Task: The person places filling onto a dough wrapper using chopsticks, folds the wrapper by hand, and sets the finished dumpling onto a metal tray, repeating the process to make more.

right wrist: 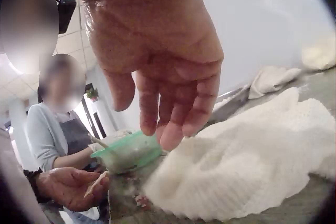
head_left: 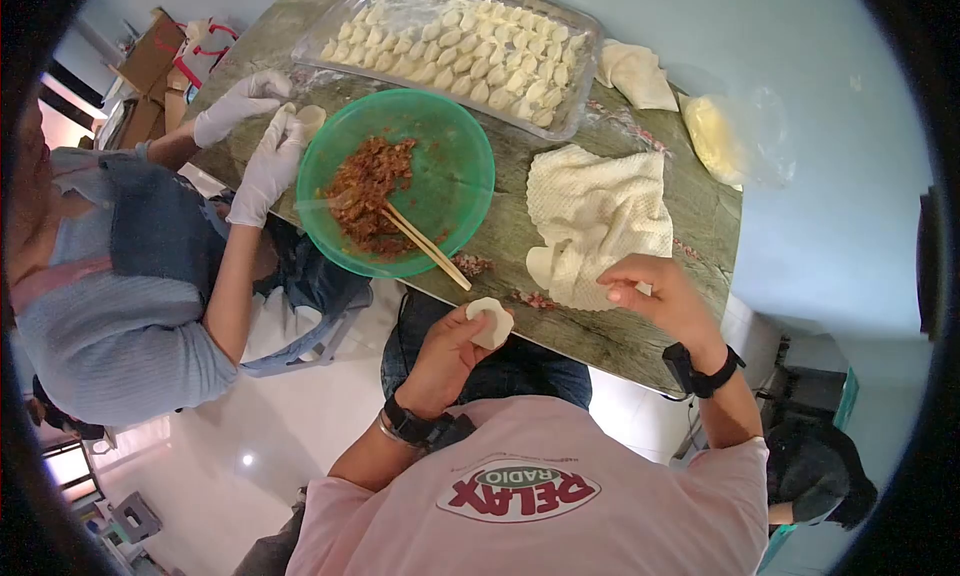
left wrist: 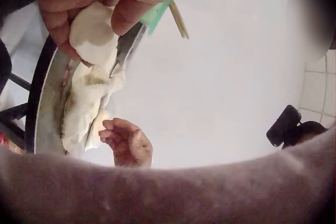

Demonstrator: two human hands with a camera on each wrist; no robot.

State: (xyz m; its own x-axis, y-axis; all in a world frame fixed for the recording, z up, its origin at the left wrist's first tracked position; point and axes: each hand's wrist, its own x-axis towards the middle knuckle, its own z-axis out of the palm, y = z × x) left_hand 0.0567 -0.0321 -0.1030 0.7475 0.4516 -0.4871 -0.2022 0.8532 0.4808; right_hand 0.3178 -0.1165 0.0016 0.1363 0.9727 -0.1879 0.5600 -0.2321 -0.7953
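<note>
Between its thumb and fingers my left hand [head_left: 447,354] holds a round dumpling wrapper [head_left: 491,324], in front of the table's near edge. The left wrist view shows the pale wrapper [left wrist: 94,34] lying against the fingers. My right hand [head_left: 655,294] hovers near the lower right corner of a white textured cloth [head_left: 600,211], its fingers loosely bent with nothing in them. In the right wrist view the cloth [right wrist: 236,161] spreads below those fingers. Part of another wrapper [head_left: 539,267] sticks out from the cloth's left edge.
A green bowl [head_left: 455,156] of meat filling with chopsticks [head_left: 428,246] stands left of the cloth. Behind it is a tray [head_left: 570,126] with rows of dumplings. On the left a person in white gloves [head_left: 268,166] holds a wrapper. A bag of yellowish dough [head_left: 715,141] lies back right.
</note>
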